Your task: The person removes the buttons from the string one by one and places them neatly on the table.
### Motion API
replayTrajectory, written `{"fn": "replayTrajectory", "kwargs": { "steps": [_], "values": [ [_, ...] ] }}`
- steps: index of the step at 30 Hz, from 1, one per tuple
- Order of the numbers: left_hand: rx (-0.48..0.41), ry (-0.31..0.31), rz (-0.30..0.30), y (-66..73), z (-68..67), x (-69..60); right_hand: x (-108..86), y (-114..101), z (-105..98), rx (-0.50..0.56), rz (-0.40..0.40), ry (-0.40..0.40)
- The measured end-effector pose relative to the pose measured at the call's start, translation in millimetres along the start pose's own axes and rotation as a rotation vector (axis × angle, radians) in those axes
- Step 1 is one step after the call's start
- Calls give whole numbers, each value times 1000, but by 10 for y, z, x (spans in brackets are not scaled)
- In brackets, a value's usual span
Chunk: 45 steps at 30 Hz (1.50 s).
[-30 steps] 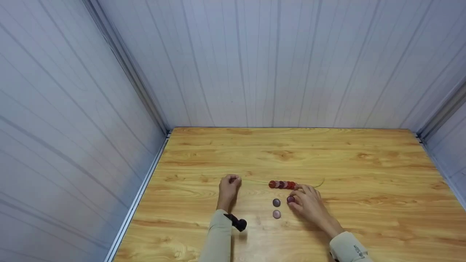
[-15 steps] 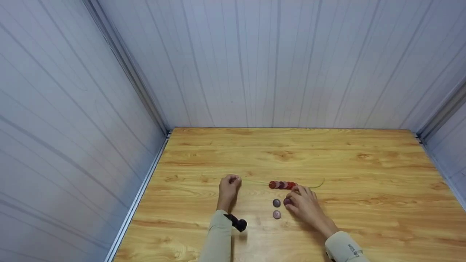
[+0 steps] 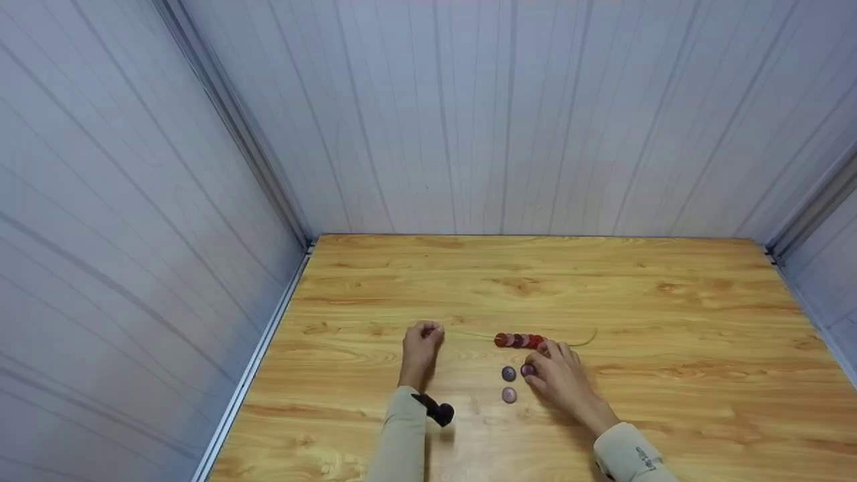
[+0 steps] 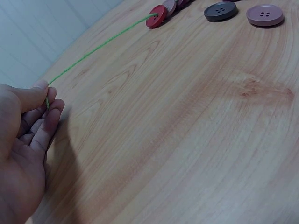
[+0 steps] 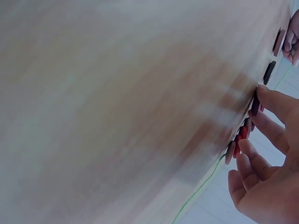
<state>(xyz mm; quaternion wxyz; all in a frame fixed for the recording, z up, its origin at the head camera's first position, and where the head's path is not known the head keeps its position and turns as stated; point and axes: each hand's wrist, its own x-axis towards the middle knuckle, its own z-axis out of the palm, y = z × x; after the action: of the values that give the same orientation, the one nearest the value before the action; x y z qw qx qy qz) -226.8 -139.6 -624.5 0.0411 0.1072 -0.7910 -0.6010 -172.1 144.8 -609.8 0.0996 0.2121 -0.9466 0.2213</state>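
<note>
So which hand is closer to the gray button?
Right. The right hand is just right of the gray button; the left hand is farther off, to its left.

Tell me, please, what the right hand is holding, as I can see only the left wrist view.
Observer: The right hand pinches a purple button between thumb and finger.
Operator: Thank you; does the string stop at the far end of the button row?
Observer: No, in the right wrist view it runs on past the last button there.
</note>
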Motion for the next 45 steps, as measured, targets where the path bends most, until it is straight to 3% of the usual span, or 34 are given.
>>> {"fn": "replayTrajectory", "kwargs": {
  "steps": [8, 18, 32, 45],
  "values": [
    [13, 11, -1, -13, 3, 2, 0, 3, 12, -7, -3, -5],
    [17, 14, 19, -15, 1, 8, 66, 155, -122, 93, 118, 60],
    [-50, -17, -3, 13, -14, -15, 158, 359, -130, 86, 235, -16],
    [-21, 2, 9, 3, -3, -6, 244, 351, -95, 109, 247, -54]
  ]
}}
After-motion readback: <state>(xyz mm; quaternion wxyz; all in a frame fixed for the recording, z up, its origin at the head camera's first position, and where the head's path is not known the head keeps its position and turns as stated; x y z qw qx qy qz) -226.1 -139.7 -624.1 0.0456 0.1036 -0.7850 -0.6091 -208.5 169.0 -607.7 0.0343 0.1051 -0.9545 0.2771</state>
